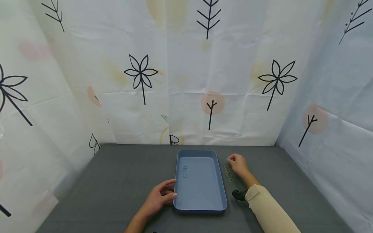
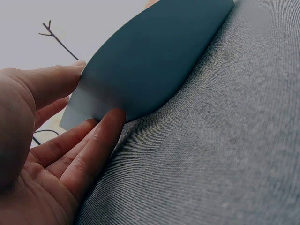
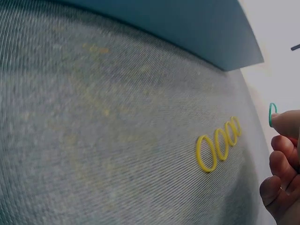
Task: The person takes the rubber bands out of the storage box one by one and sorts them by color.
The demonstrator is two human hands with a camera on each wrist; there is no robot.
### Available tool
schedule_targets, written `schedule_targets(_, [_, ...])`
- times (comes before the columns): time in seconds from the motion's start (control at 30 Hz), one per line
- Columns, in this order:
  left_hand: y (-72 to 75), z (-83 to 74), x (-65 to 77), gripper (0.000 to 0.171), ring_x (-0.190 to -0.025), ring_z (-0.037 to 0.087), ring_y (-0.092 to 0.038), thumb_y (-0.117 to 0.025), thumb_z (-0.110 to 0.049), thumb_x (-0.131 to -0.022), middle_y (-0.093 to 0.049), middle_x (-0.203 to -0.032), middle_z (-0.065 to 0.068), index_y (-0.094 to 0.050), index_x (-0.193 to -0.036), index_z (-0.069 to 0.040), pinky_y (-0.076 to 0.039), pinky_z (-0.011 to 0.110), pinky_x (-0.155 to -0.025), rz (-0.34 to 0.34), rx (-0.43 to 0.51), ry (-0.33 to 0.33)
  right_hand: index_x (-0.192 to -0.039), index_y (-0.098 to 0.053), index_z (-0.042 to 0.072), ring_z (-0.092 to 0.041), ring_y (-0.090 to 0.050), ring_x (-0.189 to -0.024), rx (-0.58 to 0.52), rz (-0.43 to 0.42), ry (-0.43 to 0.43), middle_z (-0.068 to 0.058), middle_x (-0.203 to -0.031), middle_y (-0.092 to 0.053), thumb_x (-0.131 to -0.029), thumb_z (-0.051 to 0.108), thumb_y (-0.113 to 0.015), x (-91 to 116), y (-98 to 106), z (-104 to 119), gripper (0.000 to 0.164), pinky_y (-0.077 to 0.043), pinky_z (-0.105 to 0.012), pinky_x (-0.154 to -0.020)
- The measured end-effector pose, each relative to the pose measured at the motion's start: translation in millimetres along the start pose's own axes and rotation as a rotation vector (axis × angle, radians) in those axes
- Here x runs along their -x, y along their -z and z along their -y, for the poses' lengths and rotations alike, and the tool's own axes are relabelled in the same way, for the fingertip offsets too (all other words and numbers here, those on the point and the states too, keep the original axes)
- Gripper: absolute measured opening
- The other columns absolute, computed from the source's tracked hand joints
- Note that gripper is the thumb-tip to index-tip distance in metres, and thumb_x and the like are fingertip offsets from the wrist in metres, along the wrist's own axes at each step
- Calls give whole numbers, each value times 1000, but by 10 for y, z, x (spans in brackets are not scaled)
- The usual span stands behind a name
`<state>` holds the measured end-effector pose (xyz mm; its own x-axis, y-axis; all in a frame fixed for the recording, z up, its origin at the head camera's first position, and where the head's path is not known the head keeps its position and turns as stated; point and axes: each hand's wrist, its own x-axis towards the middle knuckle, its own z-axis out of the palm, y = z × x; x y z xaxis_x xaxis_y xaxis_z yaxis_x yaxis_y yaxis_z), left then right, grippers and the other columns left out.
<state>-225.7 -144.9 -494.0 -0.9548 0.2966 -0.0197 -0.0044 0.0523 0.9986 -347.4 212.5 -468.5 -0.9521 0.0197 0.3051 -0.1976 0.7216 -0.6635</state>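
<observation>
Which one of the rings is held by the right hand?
The green ring pinched in the right hand. Four yellow rings lie on the table, and the other greenish rings lie in the tray.

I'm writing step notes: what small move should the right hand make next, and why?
Probably carry the green ring left over the blue tray: the right hand pinches it beyond the tray's right side, while similar rings lie inside.

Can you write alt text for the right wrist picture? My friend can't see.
A right hand at the right edge pinches a green ring. Four yellow rings lie in a row on a grey ribbed surface, and the side of a blue tray shows along the top.
</observation>
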Motion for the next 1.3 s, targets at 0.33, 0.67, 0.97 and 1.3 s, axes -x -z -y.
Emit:
schedule_targets(0.33, [7, 25, -3, 58, -100, 27, -63, -71, -12, -90, -58, -122, 23, -47, -141, -2, -56, 43, -76, -2, 9, -17, -84, -65, -3, -26, -56, -71, 39, 14, -35, -10, -77, -63, -89, 3, -64, 57, 11, -77, 8, -46, -40, -66])
schedule_targets(0.67, [1, -5, 14, 58, -99, 26, -63, -72, -12, -89, -58, -120, 22, -47, -141, -1, -56, 43, -76, -5, 15, -16, -83, -66, 0, -23, -56, -69, 114, 37, -41, -7, -77, -63, -89, 5, -65, 53, 9, -161, 8, -45, -40, -65])
schedule_targets(0.97, [-1, -15, 23, 58, -99, 26, -63, -72, -13, -89, -58, -119, 21, -48, -141, -2, -57, 42, -76, -7, 5, -20, -85, -67, 1, -21, -55, -66, 148, 78, -45, -6, -76, -63, -89, 5, -66, 57, 22, -153, 7, -44, -38, -61])
schedule_targets(1.3, [2, 1, 14, 59, -99, 26, -62, -71, -13, -90, -58, -120, 21, -47, -142, -2, -56, 43, -76, -3, 6, -12, -84, -68, 0, -23, -57, -69, 158, 70, -40, -6, -77, -64, -88, 4, -67, 47, 24, -175, 6, -46, -40, -64])
